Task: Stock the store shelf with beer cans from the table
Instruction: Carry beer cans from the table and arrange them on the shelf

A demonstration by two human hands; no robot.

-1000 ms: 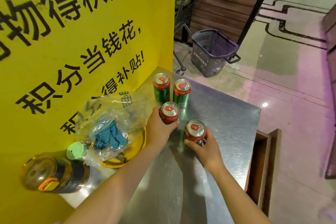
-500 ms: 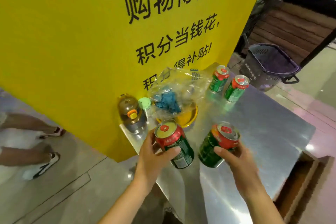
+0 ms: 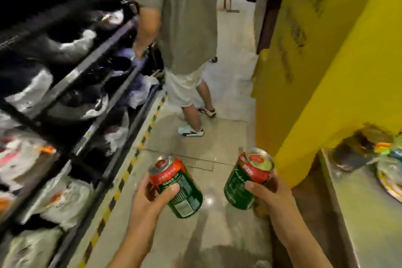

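My left hand (image 3: 150, 198) grips a green beer can with a red top band (image 3: 177, 187), tilted, above the aisle floor. My right hand (image 3: 268, 192) grips a second can of the same kind (image 3: 247, 180), tilted the other way. Both cans hang in front of me between the shelf and the table. The dark store shelf (image 3: 91, 135) runs along the left, its tiers filled with blurred bagged goods. The steel table (image 3: 359, 213) is at the right edge; no cans on it are in view.
A person in a grey shirt and pale shorts (image 3: 187, 50) stands in the aisle ahead, close to the shelf. A yellow pillar (image 3: 315, 72) rises on the right. A bottle and a plastic bag (image 3: 369, 152) sit on the table. Yellow-black tape (image 3: 130, 165) edges the shelf base.
I have turned left, away from the table toward the aisle and shelf. Both cans came off the table and travel with my hands; the remaining cans have left the view.
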